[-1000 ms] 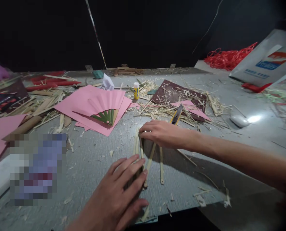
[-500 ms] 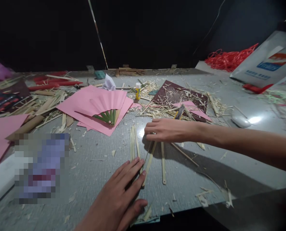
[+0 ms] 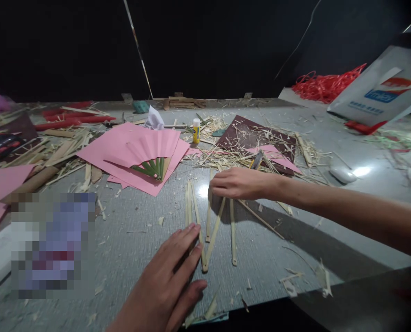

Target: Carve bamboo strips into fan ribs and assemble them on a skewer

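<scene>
Nearest: left hand (image 3: 166,274) palm down, thumb spread away from the longer fingers, fingertips over the leftmost bamboo strips (image 3: 233,235). Strips: at least five, flat on the table (image 3: 129,263), between and under the fingers of both hands. Long axes run mostly away from the person. One leans, far end rightward under the right hand (image 3: 235,183); its near end meets a neighbour's near end in a narrow V beside the left fingers. Rightmost strip nearly straight, holed near end pointing toward the person. Right hand: fingers curled together over the far ends; whether they pinch a strip cannot be told.

Just beyond the right fingers: one knife (image 3: 257,159), partly hidden. Beyond the left fingertips, leftward: one pink fan (image 3: 152,150), narrow green-ribbed end toward the person, on pink paper (image 3: 152,188). Farther off, between the two hands' directions: one glue stick (image 3: 196,131). Beyond the right fingers: one brown board (image 3: 239,129), under shavings (image 3: 222,160).

Surface grey, finely streaked, littered. Far side: black wall (image 3: 205,46).
</scene>
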`<state>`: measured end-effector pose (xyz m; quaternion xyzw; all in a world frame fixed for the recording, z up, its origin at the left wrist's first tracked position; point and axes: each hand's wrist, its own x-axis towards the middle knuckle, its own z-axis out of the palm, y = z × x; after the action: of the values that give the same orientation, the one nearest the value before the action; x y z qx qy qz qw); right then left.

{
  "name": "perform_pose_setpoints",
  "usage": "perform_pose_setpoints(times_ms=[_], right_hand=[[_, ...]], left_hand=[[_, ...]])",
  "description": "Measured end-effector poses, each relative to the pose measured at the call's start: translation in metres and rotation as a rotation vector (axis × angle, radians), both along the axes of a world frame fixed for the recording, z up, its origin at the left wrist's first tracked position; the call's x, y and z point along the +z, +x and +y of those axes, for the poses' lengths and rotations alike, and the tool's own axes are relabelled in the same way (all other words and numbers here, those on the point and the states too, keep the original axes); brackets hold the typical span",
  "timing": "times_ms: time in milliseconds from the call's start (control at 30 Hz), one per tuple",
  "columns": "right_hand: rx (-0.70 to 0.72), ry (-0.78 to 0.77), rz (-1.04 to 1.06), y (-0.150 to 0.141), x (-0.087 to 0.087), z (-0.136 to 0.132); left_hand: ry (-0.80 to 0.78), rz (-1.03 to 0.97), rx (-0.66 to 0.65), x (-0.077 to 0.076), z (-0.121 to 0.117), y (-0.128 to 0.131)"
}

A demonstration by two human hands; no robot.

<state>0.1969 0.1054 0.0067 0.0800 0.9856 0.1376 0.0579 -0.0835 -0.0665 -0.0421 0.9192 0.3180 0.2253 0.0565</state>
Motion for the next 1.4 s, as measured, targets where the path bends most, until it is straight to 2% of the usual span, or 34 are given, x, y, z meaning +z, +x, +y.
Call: perform_pose_setpoints(times_ms=[133, 233, 400, 500, 667, 800, 967, 1133, 1400], right_hand=[[-0.087, -0.066, 0.205, 0.017, 0.002, -0.018], [-0.201, -0.137, 0.411, 0.025, -0.003, -0.046], [-0.262, -0.314, 0.558, 0.010, -0.019, -0.099], [-0.326, -0.376, 0.622, -0.003, -0.030, -0.116], [-0.328, -0.413, 0.598, -0.004, -0.038, -0.120], [-0.390, -0.390, 0.635, 0.009, -0.033, -0.115], [-0.465, -0.331, 0.692, 0.030, -0.029, -0.115], [-0.532, -0.389, 0.599, 0.041, -0.028, -0.136], [-0.483, -0.390, 0.519, 0.031, -0.031, -0.165]], left_hand=[[0.042, -0.012, 0.094, -0.003, 0.002, 0.001], [0.068, 0.005, 0.110, -0.005, 0.003, 0.001], [0.077, -0.002, 0.134, -0.004, 0.003, 0.000], [0.063, -0.016, 0.133, -0.004, 0.003, 0.000], [0.059, -0.023, 0.133, -0.003, 0.002, 0.000], [0.036, 0.002, 0.142, -0.001, 0.003, 0.000], [0.050, 0.047, 0.074, -0.002, 0.005, 0.000], [0.057, 0.043, 0.087, -0.003, 0.006, 0.000], [0.065, 0.083, 0.029, 0.001, 0.008, 0.001]])
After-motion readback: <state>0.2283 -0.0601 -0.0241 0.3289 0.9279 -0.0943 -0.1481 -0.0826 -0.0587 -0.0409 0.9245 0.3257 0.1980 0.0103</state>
